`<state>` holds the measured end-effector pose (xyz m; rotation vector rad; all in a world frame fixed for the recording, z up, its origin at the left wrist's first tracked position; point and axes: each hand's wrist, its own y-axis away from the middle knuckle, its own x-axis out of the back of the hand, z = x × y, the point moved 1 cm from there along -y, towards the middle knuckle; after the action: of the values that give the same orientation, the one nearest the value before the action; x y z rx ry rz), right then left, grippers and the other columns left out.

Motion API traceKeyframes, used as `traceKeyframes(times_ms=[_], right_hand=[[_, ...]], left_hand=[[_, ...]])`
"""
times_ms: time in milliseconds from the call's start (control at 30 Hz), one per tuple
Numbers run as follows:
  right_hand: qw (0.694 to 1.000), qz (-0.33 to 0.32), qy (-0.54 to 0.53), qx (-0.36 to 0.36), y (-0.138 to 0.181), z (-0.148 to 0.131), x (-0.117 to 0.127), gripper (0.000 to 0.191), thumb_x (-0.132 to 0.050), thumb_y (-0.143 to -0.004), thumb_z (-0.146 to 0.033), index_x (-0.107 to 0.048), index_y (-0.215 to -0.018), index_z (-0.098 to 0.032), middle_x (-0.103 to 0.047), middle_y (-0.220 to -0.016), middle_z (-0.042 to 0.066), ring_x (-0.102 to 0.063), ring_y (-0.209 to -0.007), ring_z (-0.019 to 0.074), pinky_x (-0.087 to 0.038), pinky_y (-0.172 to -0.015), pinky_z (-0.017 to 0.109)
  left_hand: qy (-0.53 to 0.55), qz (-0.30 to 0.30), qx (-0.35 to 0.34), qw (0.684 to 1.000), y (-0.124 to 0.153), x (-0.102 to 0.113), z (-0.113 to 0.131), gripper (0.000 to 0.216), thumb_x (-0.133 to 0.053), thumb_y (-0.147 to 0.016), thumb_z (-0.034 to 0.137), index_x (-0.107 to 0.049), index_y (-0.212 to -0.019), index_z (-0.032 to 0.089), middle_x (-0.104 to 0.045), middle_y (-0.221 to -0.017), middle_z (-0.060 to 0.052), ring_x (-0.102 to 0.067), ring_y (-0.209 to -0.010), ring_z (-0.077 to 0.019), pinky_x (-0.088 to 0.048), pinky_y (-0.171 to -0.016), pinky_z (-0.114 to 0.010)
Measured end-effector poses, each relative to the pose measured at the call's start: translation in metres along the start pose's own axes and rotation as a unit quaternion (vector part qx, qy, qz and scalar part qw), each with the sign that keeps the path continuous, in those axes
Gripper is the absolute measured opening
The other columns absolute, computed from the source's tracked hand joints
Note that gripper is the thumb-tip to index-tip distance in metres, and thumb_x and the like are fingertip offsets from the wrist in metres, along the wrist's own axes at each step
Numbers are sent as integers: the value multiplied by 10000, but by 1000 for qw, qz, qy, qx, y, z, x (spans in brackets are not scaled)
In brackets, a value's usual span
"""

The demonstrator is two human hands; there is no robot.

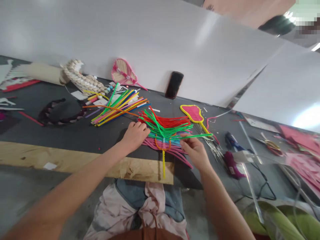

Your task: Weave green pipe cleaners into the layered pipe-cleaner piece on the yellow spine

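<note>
A fan-like piece of bendy coloured strands (pixel 167 125) lies in front of me, red at the far side, then green, blue and pink. A yellow stem (pixel 164 165) sticks out of it towards me, and an orange strand curves around its middle. At the piece's left ends, my left hand (pixel 136 135) has its fingers curled against the strands; the fingertips are partly hidden. My right hand (pixel 193 148), at the right side, pinches a thin green straw-like strand (pixel 200 135) that points right.
Loose coloured strands (pixel 120 108) lie beyond my left hand. A phone (pixel 174 85) leans against the white board (pixel 125 36). A pink fan with yellow rim (pixel 193 113), thin wires (pixel 213 146), purple yarn (pixel 232 163) and scissors (pixel 271 145) lie right. A wooden strip (pixel 87 159) edges the table.
</note>
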<state>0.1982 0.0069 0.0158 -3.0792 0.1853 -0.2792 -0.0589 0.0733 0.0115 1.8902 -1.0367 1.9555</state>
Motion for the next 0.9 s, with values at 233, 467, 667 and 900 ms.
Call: traceKeyframes(times_ms=[233,467,667,900], right_hand=[[990,-20,143,7,-16,20,-24,415,-610,-781,-462,-594,-1092,-187,-688,-771,22,-629,-650,171,-503,-636,311],[957,-58,283,-5,-15,19,-33,343,-639,-782,-505,-666,-959,-213,-697,-727,13,-646,-665,190,-465,-608,298],[948,-59,303,78,-15,19,-36,180,-571,-837,-363,-693,-863,-234,-723,-911,49,-652,-871,201,-485,-784,328],[981,-72,179,35,-18,20,-23,242,-590,-815,-432,-668,-866,-208,-710,-831,29,-636,-762,175,-489,-708,302]], left_hand=[[111,-28,3,993,-1,4,-1,217,-549,-927,320,-690,-797,218,-686,-782,-30,-565,-838,-202,-290,-786,-374],[183,-34,78,980,-4,9,4,230,-530,-917,296,-691,-769,224,-730,-811,-2,-605,-844,-175,-281,-843,-369],[239,-12,174,955,-7,22,-1,187,-557,-847,269,-683,-719,219,-735,-744,23,-626,-758,-142,-307,-884,-363],[170,36,181,968,-12,29,15,167,-556,-843,267,-690,-755,223,-709,-657,12,-622,-626,-136,-370,-661,-266]])
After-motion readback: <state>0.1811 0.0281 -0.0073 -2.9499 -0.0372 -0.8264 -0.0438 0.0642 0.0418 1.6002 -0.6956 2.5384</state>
